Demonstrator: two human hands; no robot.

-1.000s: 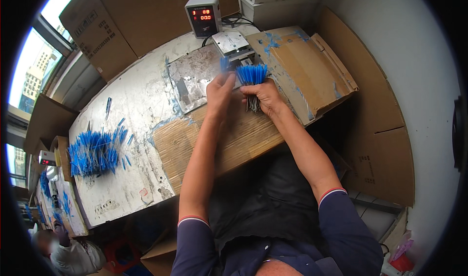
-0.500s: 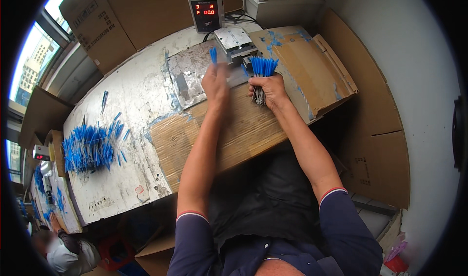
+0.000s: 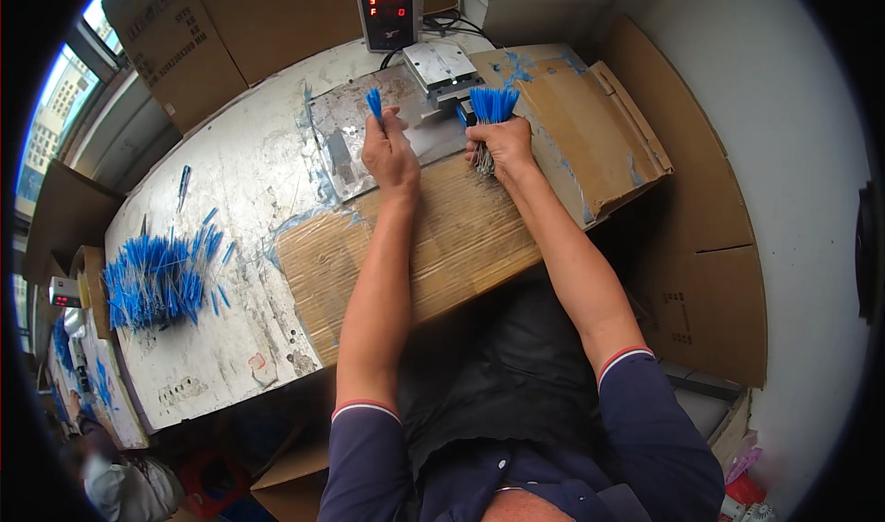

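Note:
In my right hand (image 3: 502,142) is a thick upright bundle of blue-topped thin wires (image 3: 494,104); their pale grey ends hang out below my fist. My left hand (image 3: 391,158) pinches a few blue-topped pieces (image 3: 374,103) that point up above the fingers. It is over the metal plate (image 3: 346,153), to the left of a small metal fixture (image 3: 441,68) with a block at its front. The right hand is just in front of that fixture, over the edge of the cardboard (image 3: 433,231) covering the bench. What the pieces are exactly, I cannot make out.
A loose heap of blue-topped wires (image 3: 157,282) lies at the left of the worn white bench (image 3: 240,338), a pen-like tool (image 3: 184,186) beyond it. A digital display box (image 3: 391,13) stands at the back. A cardboard box (image 3: 590,125) is at right. Another person (image 3: 134,485) sits lower left.
My left hand has shifted slightly left and its fingers have loosened from their blurred motion. The right hand stays at the fixture with its bundle. The display's red readout has changed.

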